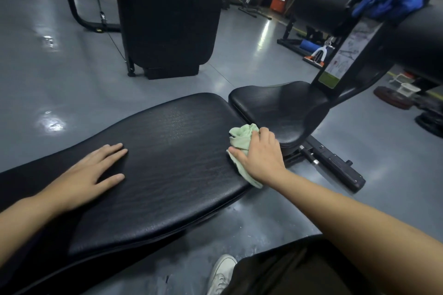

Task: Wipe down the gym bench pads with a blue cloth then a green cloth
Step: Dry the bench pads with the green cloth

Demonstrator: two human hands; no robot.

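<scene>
The long black back pad [167,151] of the gym bench lies across the middle of the head view, with the smaller black seat pad [280,108] just beyond its right end. My right hand [259,153] grips a crumpled green cloth [242,135] against the right edge of the back pad, near the gap to the seat pad. My left hand [93,170] rests flat on the back pad's left part, fingers straight. A blue cloth [388,1] hangs over the black roller pads [323,0] at the top right.
A tall black weight machine [167,17] stands on the grey floor behind the bench. The bench's frame and adjustment bar [335,165] stick out to the right. Weight plates and small gear [393,98] lie at the far right. My white shoe [221,273] is at the bottom.
</scene>
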